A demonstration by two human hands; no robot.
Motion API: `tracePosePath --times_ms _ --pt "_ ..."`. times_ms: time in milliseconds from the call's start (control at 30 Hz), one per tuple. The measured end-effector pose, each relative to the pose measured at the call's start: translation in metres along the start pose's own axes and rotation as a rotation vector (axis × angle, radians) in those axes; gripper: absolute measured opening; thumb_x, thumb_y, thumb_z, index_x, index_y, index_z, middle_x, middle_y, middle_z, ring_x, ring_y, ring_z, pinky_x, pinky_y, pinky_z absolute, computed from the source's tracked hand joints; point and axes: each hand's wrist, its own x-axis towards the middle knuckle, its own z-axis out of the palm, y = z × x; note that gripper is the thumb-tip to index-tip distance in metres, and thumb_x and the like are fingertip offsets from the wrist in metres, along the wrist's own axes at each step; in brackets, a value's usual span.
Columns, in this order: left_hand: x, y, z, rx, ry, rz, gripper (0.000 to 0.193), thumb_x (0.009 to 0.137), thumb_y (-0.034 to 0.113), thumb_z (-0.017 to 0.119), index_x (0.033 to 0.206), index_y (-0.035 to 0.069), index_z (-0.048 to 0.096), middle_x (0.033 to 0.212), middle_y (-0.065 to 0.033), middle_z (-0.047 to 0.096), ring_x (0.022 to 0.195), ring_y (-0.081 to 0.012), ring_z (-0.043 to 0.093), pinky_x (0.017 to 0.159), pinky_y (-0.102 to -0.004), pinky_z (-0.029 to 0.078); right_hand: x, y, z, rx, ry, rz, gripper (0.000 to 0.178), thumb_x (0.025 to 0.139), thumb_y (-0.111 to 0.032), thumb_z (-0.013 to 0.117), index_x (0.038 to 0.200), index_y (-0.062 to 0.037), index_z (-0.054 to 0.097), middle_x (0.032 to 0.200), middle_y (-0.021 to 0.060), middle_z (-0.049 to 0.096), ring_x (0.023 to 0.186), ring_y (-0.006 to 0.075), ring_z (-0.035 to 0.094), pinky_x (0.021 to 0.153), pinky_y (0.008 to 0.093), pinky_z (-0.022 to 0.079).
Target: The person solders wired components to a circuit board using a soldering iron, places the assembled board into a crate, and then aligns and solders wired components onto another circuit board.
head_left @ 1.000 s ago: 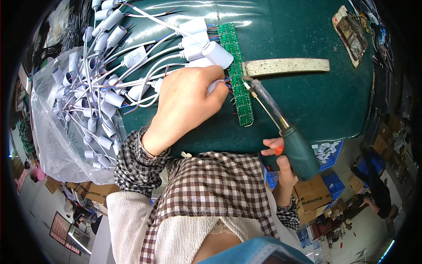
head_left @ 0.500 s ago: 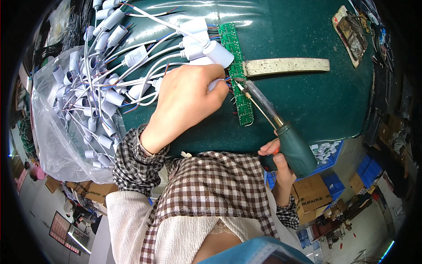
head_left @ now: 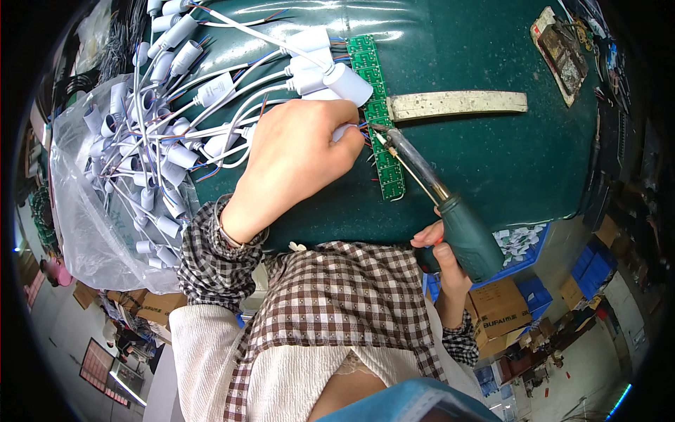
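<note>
A narrow strip of green circuit boards (head_left: 390,172) lies on the green tabletop. My left hand (head_left: 295,151) is closed beside its left edge. A bit of a white lamp socket (head_left: 342,131) shows between thumb and fingers, and its blue and red wires reach the strip. The rest of that socket is hidden by the hand. My right hand (head_left: 450,264) grips a soldering gun (head_left: 474,239) by its dark green handle. The gun's tip and a thin feed tube meet at the strip, near the wire ends. More white sockets (head_left: 349,85) sit along the strip's upper left, wires toward it.
A worn pale bar (head_left: 460,105) lies right of the strip. Many white sockets with cables (head_left: 144,151) pile at left, partly in a clear plastic bag (head_left: 77,232). A dirty tray-like block (head_left: 560,60) sits far right. Blue bins (head_left: 534,299) and cardboard boxes (head_left: 500,309) stand below the table.
The soldering gun and my right hand have shifted very slightly left. The circuit board strip has moved a touch left too. My left hand stays nearly in place.
</note>
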Motion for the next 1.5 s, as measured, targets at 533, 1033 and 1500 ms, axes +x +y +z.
tracePosePath --times_ms 533,1033,1500 --pt "0.000 0.000 -0.001 0.015 -0.005 0.004 0.022 0.077 0.021 0.058 0.087 0.005 0.068 0.072 -0.0159 0.065 0.069 -0.0330 0.064 0.066 -0.0403 0.049 0.001 0.000 -0.002 -0.221 -0.006 -0.160 0.055 0.090 -0.032 0.060 0.115 0.0159 0.051 0.097 0.0217 0.062 0.090 0.0315 0.066 0.062 0.0364 0.061" --pt "0.000 0.001 0.003 0.008 0.044 0.022 0.021 0.078 0.021 0.056 0.081 0.005 0.069 0.070 -0.0176 0.064 0.071 -0.0357 0.064 0.067 -0.0448 0.050 0.003 0.006 -0.007 -0.164 0.014 -0.208 0.064 0.091 -0.030 0.061 0.127 0.0190 0.041 0.095 0.0186 0.062 0.087 0.0299 0.066 0.060 0.0353 0.061" --pt "-0.007 -0.001 0.014 0.102 0.058 0.022 0.022 0.083 0.024 0.057 0.086 0.005 0.065 0.071 -0.0187 0.064 0.071 -0.0360 0.064 0.065 -0.0471 0.049 0.003 0.008 -0.013 -0.189 0.036 -0.301 0.058 0.094 -0.029 0.054 0.127 0.0174 0.041 0.093 0.0182 0.060 0.089 0.0284 0.065 0.060 0.0314 0.061"
